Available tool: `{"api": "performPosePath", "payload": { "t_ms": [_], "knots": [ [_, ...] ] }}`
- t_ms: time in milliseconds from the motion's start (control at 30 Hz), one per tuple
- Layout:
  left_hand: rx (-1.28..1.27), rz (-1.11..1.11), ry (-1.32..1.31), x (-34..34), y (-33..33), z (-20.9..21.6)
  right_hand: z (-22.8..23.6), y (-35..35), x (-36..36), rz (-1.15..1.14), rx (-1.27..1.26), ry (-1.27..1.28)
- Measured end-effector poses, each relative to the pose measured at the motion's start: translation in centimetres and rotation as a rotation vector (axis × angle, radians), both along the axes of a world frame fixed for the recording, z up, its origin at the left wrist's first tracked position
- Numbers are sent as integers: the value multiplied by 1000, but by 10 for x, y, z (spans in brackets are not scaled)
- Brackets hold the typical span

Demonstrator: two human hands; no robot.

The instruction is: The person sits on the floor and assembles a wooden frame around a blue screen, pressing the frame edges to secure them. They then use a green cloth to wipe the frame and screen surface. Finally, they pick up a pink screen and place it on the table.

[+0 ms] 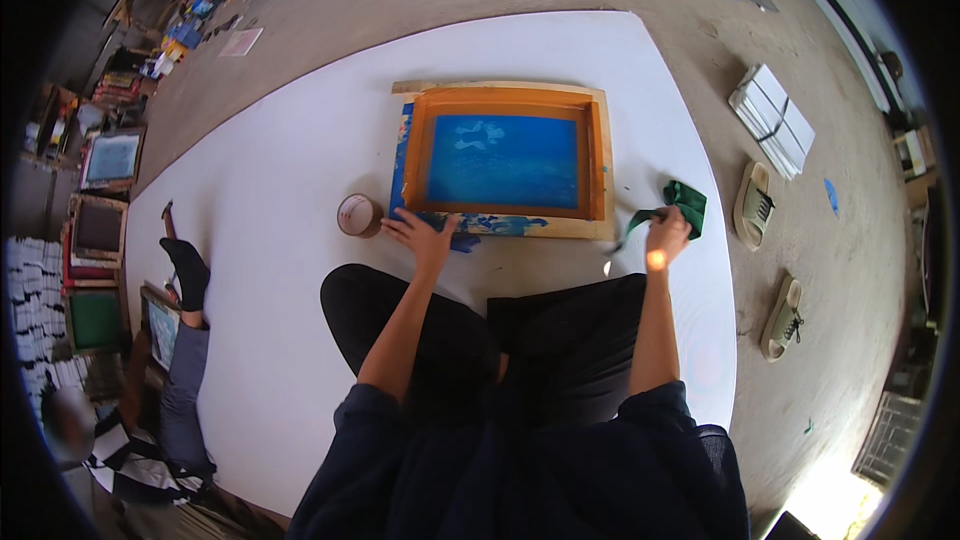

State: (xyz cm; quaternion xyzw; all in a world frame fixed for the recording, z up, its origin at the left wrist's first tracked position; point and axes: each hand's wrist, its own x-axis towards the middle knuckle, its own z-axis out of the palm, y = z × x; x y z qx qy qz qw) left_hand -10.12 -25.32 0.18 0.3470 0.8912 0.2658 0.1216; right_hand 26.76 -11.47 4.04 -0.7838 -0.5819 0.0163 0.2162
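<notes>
A wooden screen-printing frame [598,160] lies on the white sheet before my crossed legs. Its inner border is orange-brown, and blue covers the mesh [510,170]. Smears of blue and white paint mark the left and near edges. My left hand [418,240] rests at the near left corner, fingers spread. Beside its fingertips is a dark blue piece [465,242] whose kind I cannot make out. A brown roll of tape [359,215] stands just left of that hand. Off the frame's right side, my right hand [668,234] grips a crumpled green cloth [688,202], one strip trailing leftward.
A pair of beige shoes [754,206] and a tied white stack [773,120] sit on the floor to the right. At left, another person [180,390] sits with a leg on the white sheet [270,290]. Several frames [95,320] lean along the left.
</notes>
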Motion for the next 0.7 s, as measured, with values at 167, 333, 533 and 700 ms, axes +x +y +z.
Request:
{"api": "performPosePath", "payload": {
  "t_ms": [167,333,533,700],
  "knots": [
    [113,-71,-82,4,15,6,26,21,8,317,103,388],
    [185,-136,-66,-36,48,1,40,25,-103,729,-185,449],
    [259,-274,23,-58,73,-14,-3,43,-184,1005,-459,482],
    [153,-222,-116,-52,80,7,-6,53,-191,1049,-555,300]
  ]
}}
